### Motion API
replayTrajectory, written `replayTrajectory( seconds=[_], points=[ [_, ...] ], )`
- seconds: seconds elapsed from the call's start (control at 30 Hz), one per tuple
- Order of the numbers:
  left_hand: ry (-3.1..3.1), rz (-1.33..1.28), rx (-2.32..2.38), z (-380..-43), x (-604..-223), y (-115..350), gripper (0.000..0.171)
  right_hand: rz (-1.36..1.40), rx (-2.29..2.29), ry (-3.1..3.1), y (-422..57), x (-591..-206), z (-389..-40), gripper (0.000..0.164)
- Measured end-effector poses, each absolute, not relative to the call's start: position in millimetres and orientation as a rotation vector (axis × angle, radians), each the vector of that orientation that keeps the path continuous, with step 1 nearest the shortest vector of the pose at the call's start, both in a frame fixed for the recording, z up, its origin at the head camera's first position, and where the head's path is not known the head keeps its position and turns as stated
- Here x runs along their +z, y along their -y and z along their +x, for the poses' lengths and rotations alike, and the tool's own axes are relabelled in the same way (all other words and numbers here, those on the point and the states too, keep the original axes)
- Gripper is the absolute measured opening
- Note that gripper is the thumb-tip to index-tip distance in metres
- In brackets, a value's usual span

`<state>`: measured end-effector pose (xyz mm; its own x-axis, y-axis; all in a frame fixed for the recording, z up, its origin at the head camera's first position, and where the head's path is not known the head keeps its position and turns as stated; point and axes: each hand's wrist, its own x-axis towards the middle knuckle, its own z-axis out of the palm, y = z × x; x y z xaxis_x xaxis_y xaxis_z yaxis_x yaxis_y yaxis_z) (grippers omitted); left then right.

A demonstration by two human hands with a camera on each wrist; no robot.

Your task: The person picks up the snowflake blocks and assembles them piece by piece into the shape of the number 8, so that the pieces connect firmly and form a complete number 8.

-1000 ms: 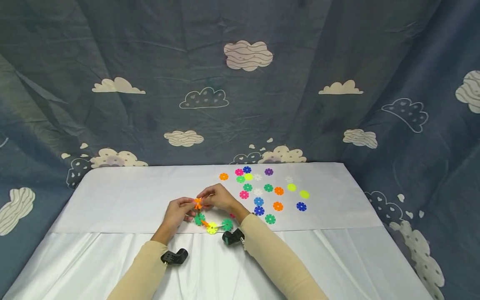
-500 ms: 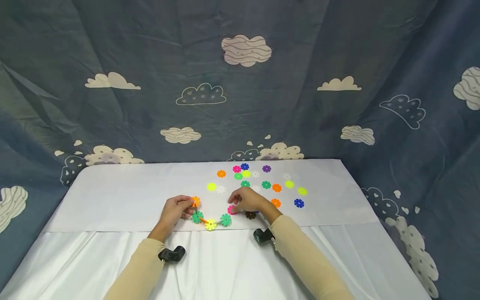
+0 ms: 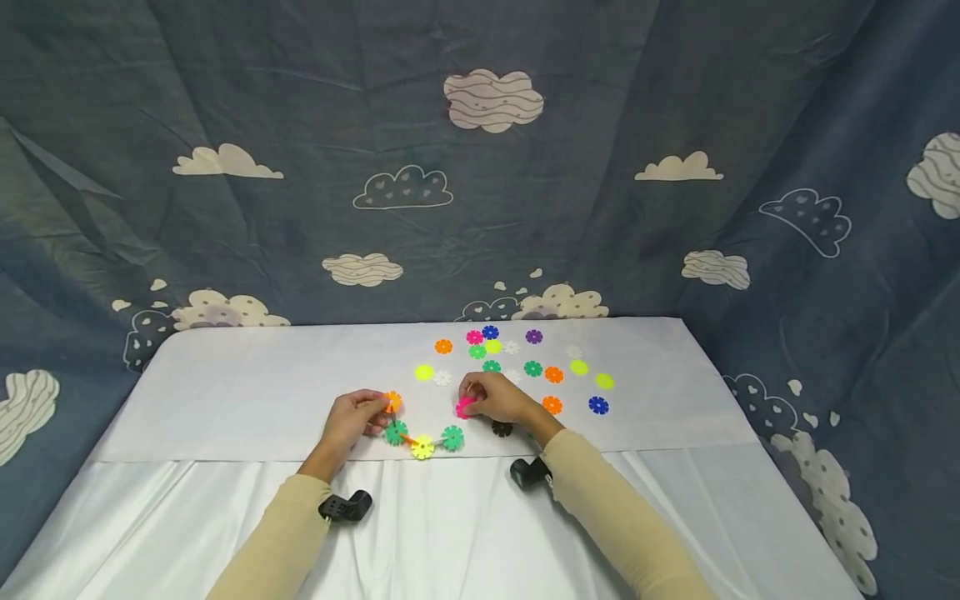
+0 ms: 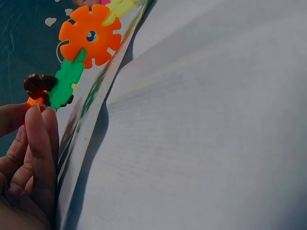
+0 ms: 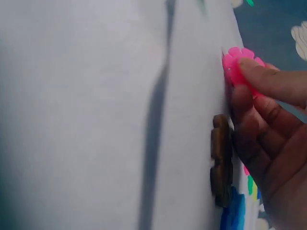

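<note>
Slotted, flower-shaped plastic discs are joined in a curved chain near the table's front edge. My left hand [image 3: 351, 421] pinches the orange disc [image 3: 393, 402] at the chain's left end between thumb and fingertips. From there run a brown disc [image 4: 38, 86], a green disc [image 4: 67, 79], another orange disc [image 4: 76, 40], a yellow disc [image 3: 422, 447], a white disc seen edge-on and a green disc [image 3: 452, 438]. To the right of the chain, my right hand [image 3: 495, 397] grips a loose pink disc [image 5: 235, 64], thumb across its face.
A dark brown disc [image 3: 502, 429] lies flat just below my right hand. Loose discs in several colours spread over the back and right of the white table, among them a purple disc [image 3: 533, 337] and a blue disc [image 3: 598, 405]. A cloud-patterned curtain [image 3: 480, 208] hangs behind.
My right hand has left the orange disc at the chain's end and moved right to the pink disc, which it now holds, shifted slightly back. The left hand keeps its pinch.
</note>
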<state>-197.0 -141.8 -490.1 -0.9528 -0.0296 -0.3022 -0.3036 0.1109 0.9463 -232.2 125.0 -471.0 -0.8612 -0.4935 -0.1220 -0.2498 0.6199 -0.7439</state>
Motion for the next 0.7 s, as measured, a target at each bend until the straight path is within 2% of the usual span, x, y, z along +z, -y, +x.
replayTrajectory(
  seconds=[0.1,0.2,0.33,0.7],
  points=[
    [-2.176,-0.336,1.941,-197,-490,141,0.026,-0.528,-1.282,-2.421,-122,-471,-238,0.013],
    [-2.176,-0.341,1.937,-197,-490,141,0.026,-0.484,-1.408,-2.328,-113,-466,-244,0.018],
    [-2.171,-0.336,1.945,-197,-490,140,0.026,-0.456,-1.472,-2.291,-93,-459,-252,0.021],
    [-2.151,-0.323,1.991,-197,-491,139,0.024,-0.443,-1.596,-2.135,-45,-455,-265,0.018]
  ],
)
